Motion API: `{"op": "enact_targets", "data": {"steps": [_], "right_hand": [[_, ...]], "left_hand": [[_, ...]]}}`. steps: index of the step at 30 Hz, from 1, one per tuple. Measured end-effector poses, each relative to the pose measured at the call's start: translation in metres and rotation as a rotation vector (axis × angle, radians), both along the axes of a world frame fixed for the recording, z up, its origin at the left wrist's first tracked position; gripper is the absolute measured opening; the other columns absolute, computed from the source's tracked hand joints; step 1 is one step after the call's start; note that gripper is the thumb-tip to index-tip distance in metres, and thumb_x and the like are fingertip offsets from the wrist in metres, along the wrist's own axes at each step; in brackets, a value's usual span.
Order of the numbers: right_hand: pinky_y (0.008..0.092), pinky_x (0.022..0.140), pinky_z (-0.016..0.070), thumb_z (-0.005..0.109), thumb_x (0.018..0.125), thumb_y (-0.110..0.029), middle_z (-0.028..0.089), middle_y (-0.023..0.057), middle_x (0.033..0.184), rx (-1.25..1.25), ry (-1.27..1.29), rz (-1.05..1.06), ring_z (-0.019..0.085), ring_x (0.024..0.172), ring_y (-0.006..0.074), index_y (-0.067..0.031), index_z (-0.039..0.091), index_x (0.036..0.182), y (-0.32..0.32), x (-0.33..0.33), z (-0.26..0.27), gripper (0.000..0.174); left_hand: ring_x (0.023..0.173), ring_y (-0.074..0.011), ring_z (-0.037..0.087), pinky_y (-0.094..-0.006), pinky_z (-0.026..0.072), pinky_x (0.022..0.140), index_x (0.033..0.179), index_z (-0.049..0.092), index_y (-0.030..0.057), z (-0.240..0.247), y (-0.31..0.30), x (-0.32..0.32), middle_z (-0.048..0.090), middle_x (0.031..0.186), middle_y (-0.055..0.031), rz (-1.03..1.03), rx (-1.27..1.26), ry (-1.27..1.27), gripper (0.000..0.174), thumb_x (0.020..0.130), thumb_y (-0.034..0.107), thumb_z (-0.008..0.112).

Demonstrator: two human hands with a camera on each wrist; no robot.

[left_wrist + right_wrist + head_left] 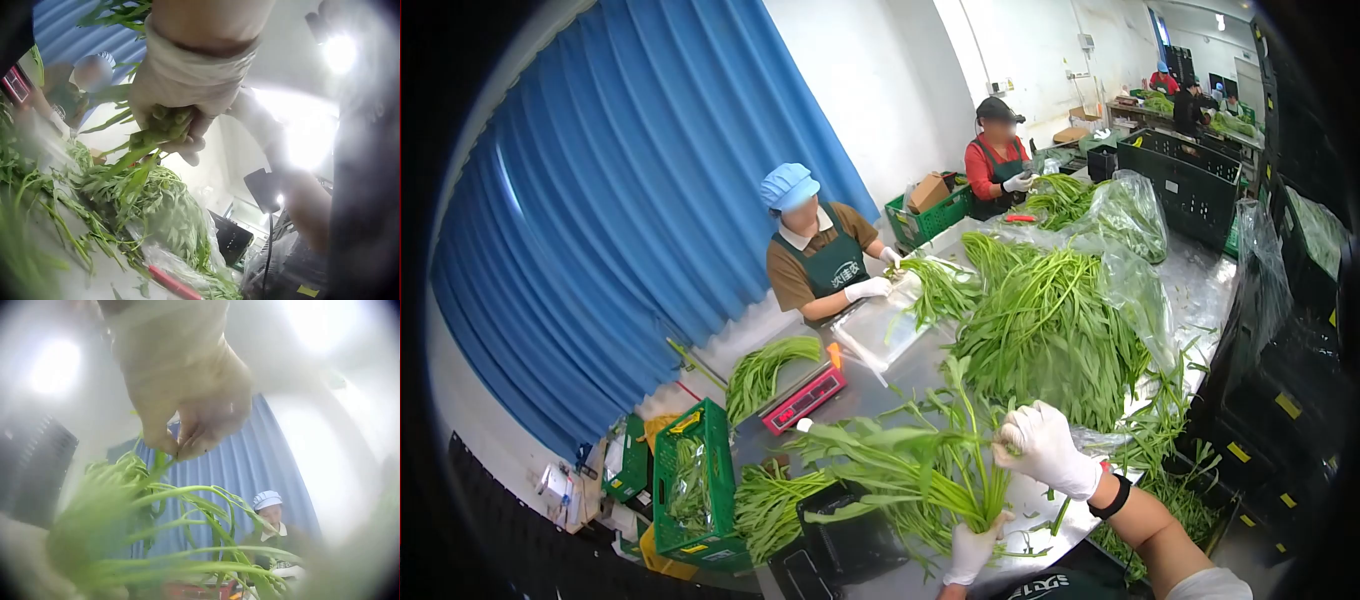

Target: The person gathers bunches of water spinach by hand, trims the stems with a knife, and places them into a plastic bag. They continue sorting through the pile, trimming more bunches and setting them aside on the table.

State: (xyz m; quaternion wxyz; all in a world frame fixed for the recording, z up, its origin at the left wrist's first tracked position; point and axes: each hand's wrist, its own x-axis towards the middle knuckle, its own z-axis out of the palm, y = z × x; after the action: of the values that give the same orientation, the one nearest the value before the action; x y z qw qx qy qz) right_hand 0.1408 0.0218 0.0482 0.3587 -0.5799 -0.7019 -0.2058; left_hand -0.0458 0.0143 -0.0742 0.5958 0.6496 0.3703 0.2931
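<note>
Head view: a bunch of greens (pixel 900 470) is held over the near edge of the steel table (pixel 1200 290), leaves fanned to the left. The stem ends are gripped from below by the gloved left hand (pixel 972 550). The gloved right hand (pixel 1045 447) is closed on the bunch from above.

Left wrist view: fingers (pixel 187 140) are seen curled tight round the cut stems, which the head view hides.

Right wrist view: fingertips (pixel 187 447) are pinched on one stalk, which can be seen only here.

Surface: a loose pile of greens (pixel 1050 330) is heaped mid-table. A red scale (pixel 805 398) is set at the left edge.

Room: a blue curtain (pixel 620 180) is hung along the left wall. A green crate (pixel 695 490) is stood below the table. A worker in a blue cap (pixel 815 250) is placed opposite.
</note>
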Motion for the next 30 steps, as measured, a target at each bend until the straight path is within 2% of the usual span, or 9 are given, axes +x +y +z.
{"op": "enact_targets", "data": {"steps": [3,9,11,13,14,20,25,27,30], "right_hand": [[0.0299,0.056,0.0401,0.068,0.058,-0.005,0.051,0.0013,0.060,0.257,0.160,-0.100,0.051,0.056,0.0198,-0.0130,0.054,0.063,0.000,0.018,0.009,0.017],[0.0251,0.063,0.0396,0.045,0.095,-0.023,0.053,0.0006,0.072,0.973,1.515,0.062,0.047,0.065,0.0090,-0.0077,0.057,0.079,-0.037,0.097,-0.013,0.024],[0.0269,0.064,0.0422,0.047,0.094,-0.023,0.055,0.0028,0.073,0.458,1.279,-0.173,0.052,0.067,0.0116,-0.0073,0.057,0.079,-0.029,0.084,-0.064,0.023],[0.0344,0.069,0.0483,0.055,0.084,-0.018,0.061,0.0086,0.079,-0.055,0.312,-0.096,0.059,0.072,0.0204,-0.0081,0.063,0.084,-0.009,0.062,-0.141,0.013],[0.0364,0.070,0.0492,0.062,0.077,-0.021,0.062,0.0084,0.083,-0.448,0.957,-0.069,0.061,0.072,0.0236,-0.0086,0.066,0.084,-0.007,0.025,-0.155,0.015],[0.0356,0.065,0.0498,0.061,0.075,-0.025,0.065,0.0133,0.077,-0.819,0.066,-0.286,0.064,0.070,0.0253,-0.0074,0.067,0.080,0.016,-0.046,-0.221,0.020],[0.0309,0.057,0.0481,0.062,0.078,-0.025,0.067,0.0108,0.077,-0.968,0.957,-0.068,0.062,0.062,0.0169,-0.0060,0.067,0.083,0.006,-0.012,-0.205,0.020],[0.0239,0.052,0.0419,0.066,0.079,-0.020,0.062,0.0010,0.066,-0.559,1.422,-0.089,0.052,0.055,0.0077,-0.0044,0.066,0.084,-0.009,-0.002,-0.154,0.016],[0.0206,0.047,0.0330,0.069,0.077,-0.013,0.049,-0.0065,0.059,-0.308,1.311,-0.067,0.039,0.052,0.0025,-0.0039,0.066,0.083,-0.032,0.001,-0.118,0.012]], "left_hand": [[0.054,-0.0077,0.050,-0.0234,0.0415,0.054,0.080,0.070,0.0022,0.010,0.001,0.000,0.061,0.064,-0.0011,-0.076,-0.134,-0.042,0.012,0.085,0.010,0.062],[0.053,-0.0113,0.050,-0.0218,0.0420,0.051,0.117,0.046,-0.0042,0.049,0.019,-0.027,0.063,0.073,-0.0118,0.231,-0.063,-0.359,0.035,0.084,0.000,0.058],[0.055,-0.0114,0.051,-0.0216,0.0415,0.052,0.127,0.039,-0.0056,0.074,0.026,-0.036,0.062,0.076,-0.0133,0.487,-0.035,-0.509,0.049,0.084,0.003,0.060],[0.059,-0.0121,0.050,-0.0242,0.0428,0.058,0.132,0.035,-0.0036,0.074,0.040,-0.051,0.062,0.085,-0.0137,0.527,0.000,-0.591,0.057,0.082,0.004,0.061],[0.058,-0.0118,0.049,-0.0241,0.0417,0.057,0.132,0.036,-0.0024,0.076,0.045,-0.053,0.062,0.087,-0.0133,0.492,-0.046,-0.675,0.057,0.081,0.004,0.062],[0.057,-0.0130,0.046,-0.0255,0.0391,0.053,0.114,0.047,0.0007,0.049,0.051,-0.081,0.060,0.088,-0.0137,0.342,-0.291,-0.808,0.040,0.078,0.002,0.065],[0.058,-0.0158,0.051,-0.0274,0.0417,0.054,0.096,0.052,-0.0002,0.046,0.040,-0.069,0.063,0.084,-0.0176,0.437,-0.383,-0.583,0.022,0.077,-0.002,0.064],[0.055,-0.0152,0.052,-0.0269,0.0414,0.050,0.093,0.051,-0.0008,0.039,0.039,-0.051,0.062,0.076,-0.0165,0.448,-0.330,-0.476,0.021,0.076,-0.005,0.063],[0.057,-0.0160,0.053,-0.0276,0.0441,0.054,0.096,0.051,-0.0022,0.024,0.037,-0.019,0.063,0.081,-0.0175,0.430,-0.328,-0.471,0.024,0.076,-0.005,0.064]]}}
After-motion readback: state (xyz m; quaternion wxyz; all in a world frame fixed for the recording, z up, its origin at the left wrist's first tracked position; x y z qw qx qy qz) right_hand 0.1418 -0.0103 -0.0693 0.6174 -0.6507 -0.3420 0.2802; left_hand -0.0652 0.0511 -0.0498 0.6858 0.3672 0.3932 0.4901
